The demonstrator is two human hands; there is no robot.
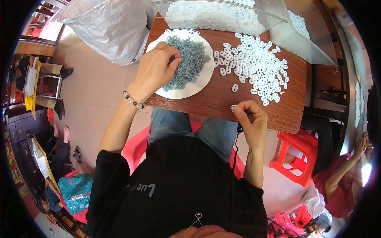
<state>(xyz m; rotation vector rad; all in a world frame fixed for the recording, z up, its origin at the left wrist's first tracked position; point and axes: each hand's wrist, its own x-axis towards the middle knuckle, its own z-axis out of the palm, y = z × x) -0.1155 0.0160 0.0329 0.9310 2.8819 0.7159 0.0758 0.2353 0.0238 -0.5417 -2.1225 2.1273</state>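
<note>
My left hand (158,63) is over a white round plate (206,81) heaped with small grey screws (186,63). Its thumb and fingertips come together in a pinch at the heap, and whatever is between them is hidden. Near the table's front edge, my right hand (253,116) pinches a small white oval plastic piece (233,107) between thumb and forefinger. Many loose white oval pieces (258,63), most showing two holes, are spread on the brown wooden table (202,104) to the right of the plate.
A clear bin (222,18) full of white pieces stands at the table's far edge, with another bin (295,43) at far right. A silvery plastic bag (113,29) is left of the table. A red stool (295,156) stands at right; other people sit at both sides.
</note>
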